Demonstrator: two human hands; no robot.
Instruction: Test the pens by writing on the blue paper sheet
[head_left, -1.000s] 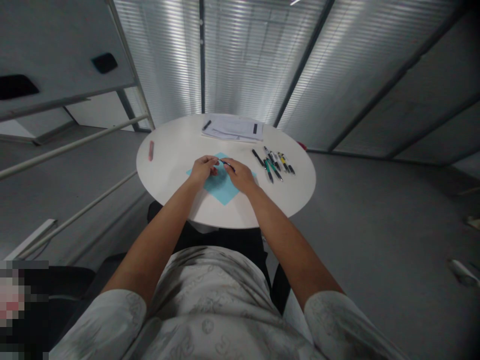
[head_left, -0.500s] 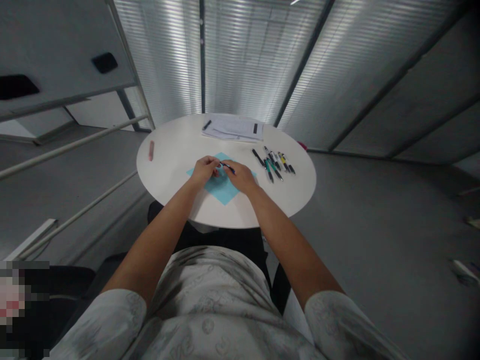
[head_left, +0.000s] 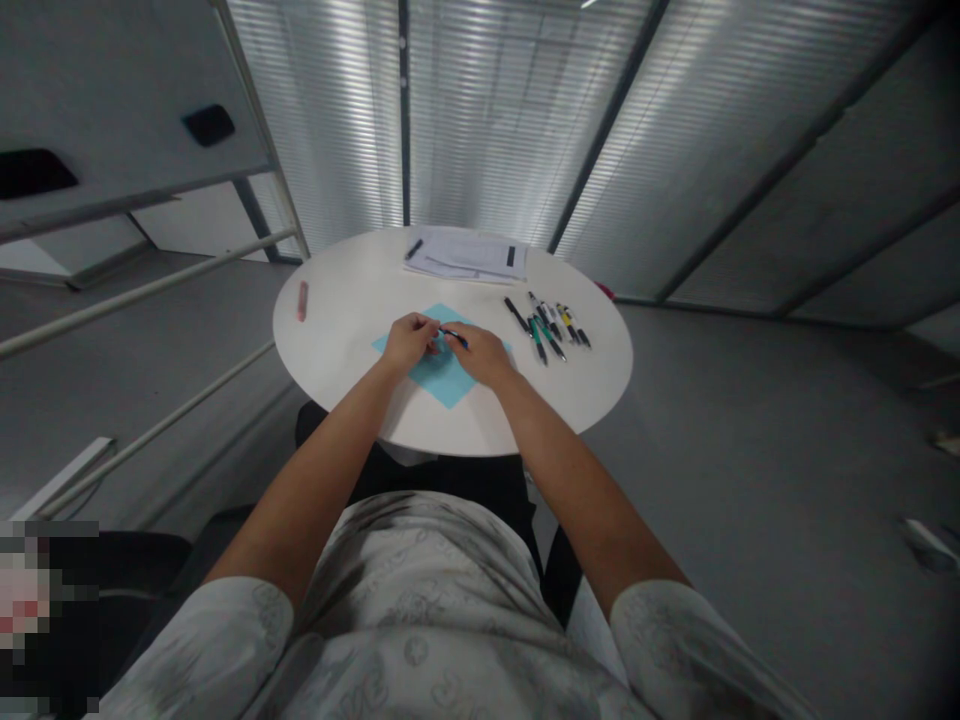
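Note:
My right hand (head_left: pixel 482 353) is closed round a slim dark pen (head_left: pixel 454 338) with some blue on it. The thumb and fingers of my left hand (head_left: pixel 407 341) pinch together at the pen's far end; any small part between those fingertips is too small to make out. Both hands are close together above a light blue square sheet (head_left: pixel 448 388), which lies with one corner towards me and is partly covered by them. To the right of my right hand, several pens (head_left: pixel 546 332) with black, green, white and yellow parts lie in a loose group.
The round white table (head_left: pixel 345 400) carries a stack of papers (head_left: pixel 465 255) with a dark pen (head_left: pixel 414 249) at the back. A pinkish stick-shaped object (head_left: pixel 302 301) lies at the left. White rails (head_left: pixel 150 290) stand left of the table, and window blinds (head_left: pixel 480 120) hang behind it.
Almost nothing differs. The pen has shifted very slightly between my fingers, and both hands stay in the same place above the blue sheet.

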